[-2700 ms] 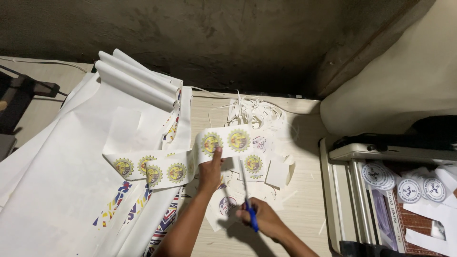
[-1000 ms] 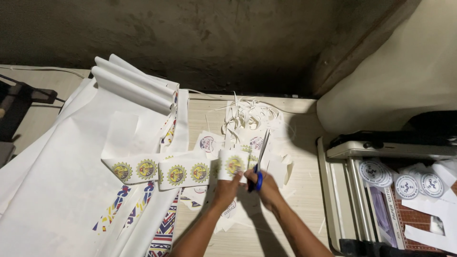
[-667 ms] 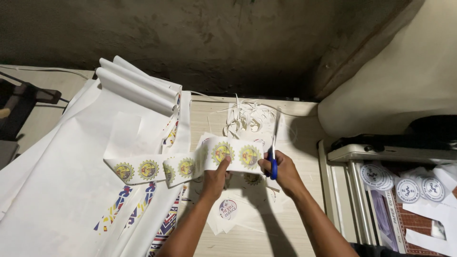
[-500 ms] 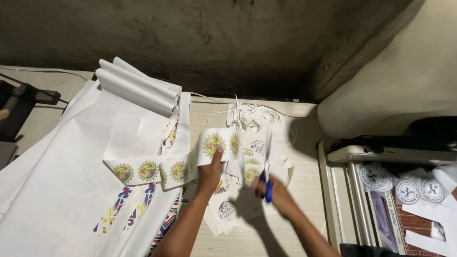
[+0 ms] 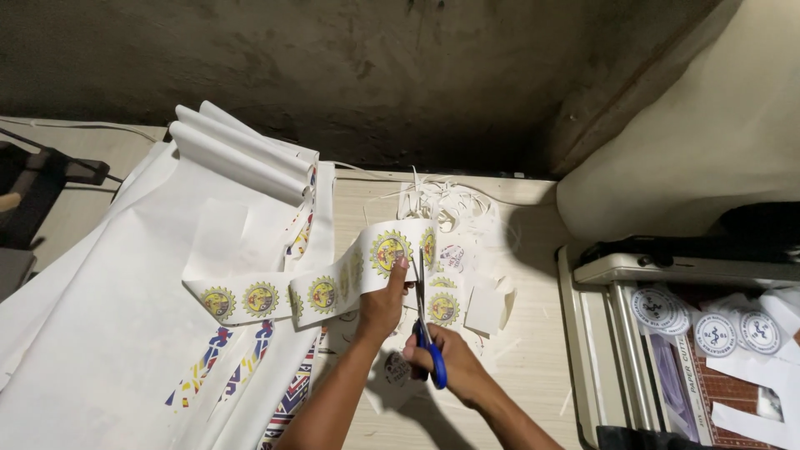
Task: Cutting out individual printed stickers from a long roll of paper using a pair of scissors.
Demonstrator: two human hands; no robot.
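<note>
Running from lower left up to the right across the worktop (image 5: 533, 350), the paper strip of round yellow emblems (image 5: 333, 287) ends pinched in my left hand (image 5: 385, 302) — thumb on its upper end. Just right of it my right hand (image 5: 450, 367) grips blue-handled scissors (image 5: 423, 321), blades pointing away from me — cutting into the strip's end. White paper scraps (image 5: 454, 204) lie beyond.

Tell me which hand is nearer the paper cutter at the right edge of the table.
Right. The right hand, holding the blue-handled scissors, lies closer to the paper cutter. The left hand pinches the sticker strip, farther left.
</note>
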